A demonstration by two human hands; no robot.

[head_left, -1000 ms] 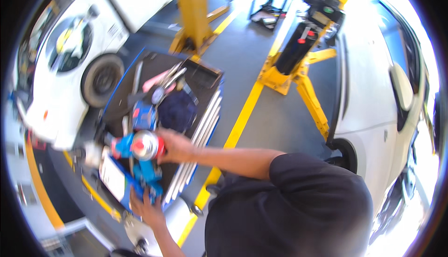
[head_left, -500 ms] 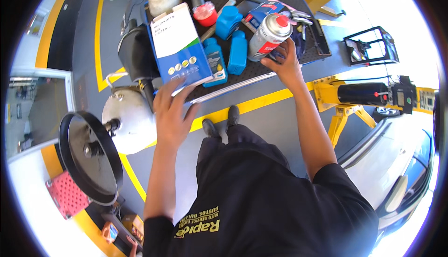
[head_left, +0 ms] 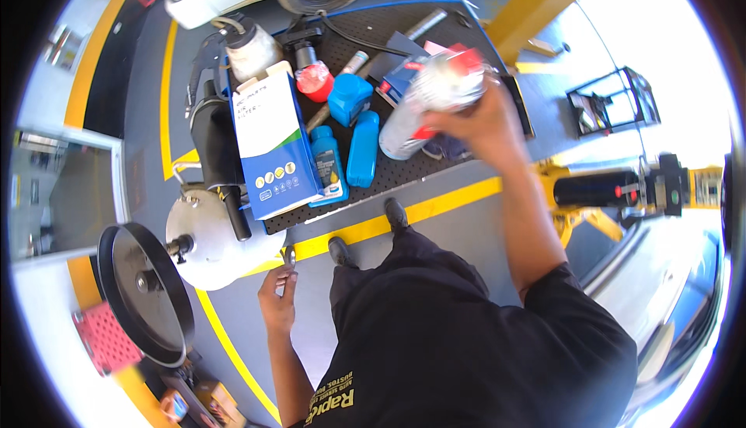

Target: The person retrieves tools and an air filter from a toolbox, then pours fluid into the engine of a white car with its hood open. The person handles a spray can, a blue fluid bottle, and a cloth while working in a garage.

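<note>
A grey-and-white spray can [head_left: 404, 121] with a red cap is tilted over the cart top, and my right hand [head_left: 486, 129] is closed around it, blurred by motion. My left hand [head_left: 277, 302] is down in front of the cart, pinching a small metal piece with a rounded end [head_left: 289, 255]; most of it is hidden. On the cart's perforated black top [head_left: 291, 214] stands a white-and-blue box [head_left: 272, 148]. Beside it are a blue bottle with a label [head_left: 328, 160], another blue bottle [head_left: 363, 148] and a third blue container [head_left: 350, 100].
A red-topped item [head_left: 315, 82] and a spray gun with a whitish cup [head_left: 252, 51] sit farther back. Left of the cart is a drain stand with a black round pan [head_left: 144, 296]. A yellow lift post [head_left: 532, 8] and a wheeled black cart [head_left: 614, 102] are to the right.
My left hand has drawn back from the box toward my body and now shows a small metal piece. My right hand has tilted the spray can. The view has shifted, showing a car wheel.
</note>
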